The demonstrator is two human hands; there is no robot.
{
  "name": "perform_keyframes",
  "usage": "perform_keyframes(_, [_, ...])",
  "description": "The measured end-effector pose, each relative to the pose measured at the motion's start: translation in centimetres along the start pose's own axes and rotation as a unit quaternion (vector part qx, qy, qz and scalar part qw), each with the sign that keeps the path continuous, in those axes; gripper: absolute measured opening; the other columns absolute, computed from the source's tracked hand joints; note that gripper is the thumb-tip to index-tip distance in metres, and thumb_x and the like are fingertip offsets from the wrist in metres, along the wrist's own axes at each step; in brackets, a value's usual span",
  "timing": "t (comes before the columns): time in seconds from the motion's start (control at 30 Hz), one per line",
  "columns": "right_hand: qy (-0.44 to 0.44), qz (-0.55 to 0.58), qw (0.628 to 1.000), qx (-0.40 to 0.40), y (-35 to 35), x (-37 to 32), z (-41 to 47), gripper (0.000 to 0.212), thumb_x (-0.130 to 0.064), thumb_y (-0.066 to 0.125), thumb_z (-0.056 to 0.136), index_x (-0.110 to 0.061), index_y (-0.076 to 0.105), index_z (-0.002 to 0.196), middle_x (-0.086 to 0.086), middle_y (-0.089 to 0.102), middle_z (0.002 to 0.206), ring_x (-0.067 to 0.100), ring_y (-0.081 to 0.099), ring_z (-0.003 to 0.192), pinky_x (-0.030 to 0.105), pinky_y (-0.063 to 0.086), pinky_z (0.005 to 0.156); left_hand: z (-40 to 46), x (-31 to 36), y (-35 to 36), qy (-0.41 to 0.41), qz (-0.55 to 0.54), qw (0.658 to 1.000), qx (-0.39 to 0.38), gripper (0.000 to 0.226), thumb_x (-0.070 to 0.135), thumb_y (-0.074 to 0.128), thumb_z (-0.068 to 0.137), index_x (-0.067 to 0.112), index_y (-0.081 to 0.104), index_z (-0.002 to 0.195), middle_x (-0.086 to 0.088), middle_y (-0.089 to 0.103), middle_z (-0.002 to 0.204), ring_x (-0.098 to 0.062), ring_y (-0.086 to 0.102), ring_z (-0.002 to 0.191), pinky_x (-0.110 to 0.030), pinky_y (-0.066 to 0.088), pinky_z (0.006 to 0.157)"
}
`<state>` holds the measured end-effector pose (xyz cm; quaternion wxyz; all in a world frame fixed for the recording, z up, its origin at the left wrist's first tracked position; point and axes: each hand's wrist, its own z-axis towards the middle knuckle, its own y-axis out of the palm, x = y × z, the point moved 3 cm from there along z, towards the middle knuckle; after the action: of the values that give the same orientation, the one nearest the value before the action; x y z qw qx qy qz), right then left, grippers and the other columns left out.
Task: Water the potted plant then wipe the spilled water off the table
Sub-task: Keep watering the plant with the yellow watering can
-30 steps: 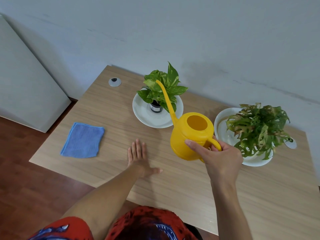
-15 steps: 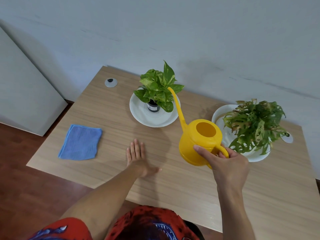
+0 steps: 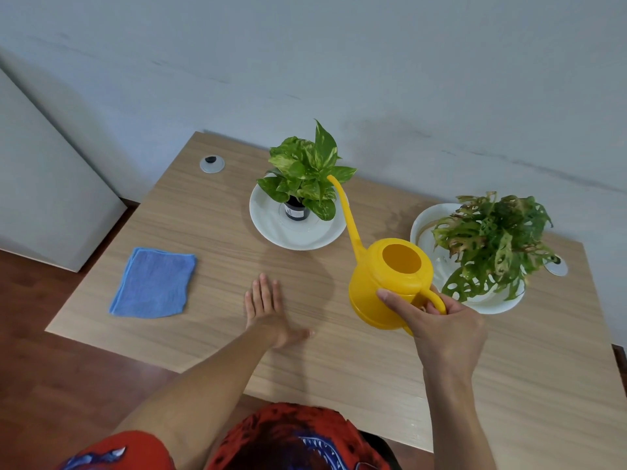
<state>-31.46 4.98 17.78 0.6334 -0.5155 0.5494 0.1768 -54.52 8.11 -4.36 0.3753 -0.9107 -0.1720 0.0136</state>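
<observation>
A folded blue terry cloth (image 3: 153,283) lies at nine o'clock on the pale wood-grain table (image 3: 339,361). The left hand (image 3: 268,313) rests flat, fingers spread. At twelve o'clock, a variegated green plant in a small dark pot (image 3: 305,179) stands in a white round dish (image 3: 295,228). The right hand (image 3: 437,322) grips a glossy yellow plastic watering can (image 3: 386,283), its spout by the leaves. At two o'clock, a holey-leaved plant (image 3: 492,239) sits in a white bowl (image 3: 420,225)
</observation>
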Motion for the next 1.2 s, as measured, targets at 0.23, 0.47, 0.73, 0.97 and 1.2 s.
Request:
perform_keyframes(0.23, [-0.010,-0.003,1.000,-0.018,0.4,0.1,-0.1,0.047,-0.066,0.086,0.033,-0.044,0.066,0.069,0.004,0.076,0.115,0.001,0.069,0.086,0.036,0.061,0.079,-0.2,0.1,-0.1,-0.001,-0.003,1.000,0.008,0.151,0.098,0.049,0.061,0.010,-0.047,0.136,-0.018,-0.060,0.140,-0.031,-0.052,0.135,-0.052,-0.024,0.119])
perform_keyframes(0.47, [-0.019,0.008,0.999,-0.033,0.9,-0.4,-0.2,0.029,-0.050,0.096,0.041,-0.048,0.070,0.055,-0.011,0.078,0.096,-0.003,0.069,0.080,0.042,0.061,0.079,-0.2,0.2,-0.2,0.000,-0.004,1.000,0.006,0.152,0.096,0.052,0.061,0.009,-0.043,0.142,-0.018,-0.057,0.142,-0.032,-0.049,0.138,-0.052,-0.025,0.119])
perform_keyframes(0.73, [-0.038,0.023,0.998,-0.052,2.1,-1.7,0.1,0.034,-0.045,0.097,0.046,-0.032,0.075,0.068,-0.013,0.073,0.064,0.002,0.070,0.069,0.041,0.062,0.068,-0.3,0.0,-0.3,0.018,-0.002,1.000,0.003,0.149,0.097,0.050,0.063,0.010,-0.046,0.137,-0.017,-0.060,0.138,-0.031,-0.053,0.130,-0.051,-0.026,0.118])
perform_keyframes(0.97, [-0.060,0.028,0.997,-0.048,3.6,-3.3,0.9,0.030,-0.046,0.095,0.047,-0.034,0.069,0.056,-0.020,0.069,0.059,0.013,0.066,0.060,0.046,0.061,0.070,-0.2,-0.1,-0.2,0.020,0.001,1.000,0.000,0.151,0.097,0.050,0.063,0.009,-0.042,0.145,-0.018,-0.059,0.139,-0.031,-0.052,0.132,-0.052,-0.026,0.118])
perform_keyframes(1.2, [-0.051,0.047,0.997,-0.027,4.4,-3.2,1.4,0.035,-0.041,0.096,0.050,-0.023,0.073,0.069,0.001,0.078,0.105,0.004,0.071,0.078,0.033,0.062,0.074,0.0,-0.1,-0.1,0.020,-0.002,1.000,0.002,0.150,0.097,0.049,0.064,0.009,-0.042,0.144,-0.017,-0.062,0.133,-0.031,-0.052,0.131,-0.052,-0.025,0.118])
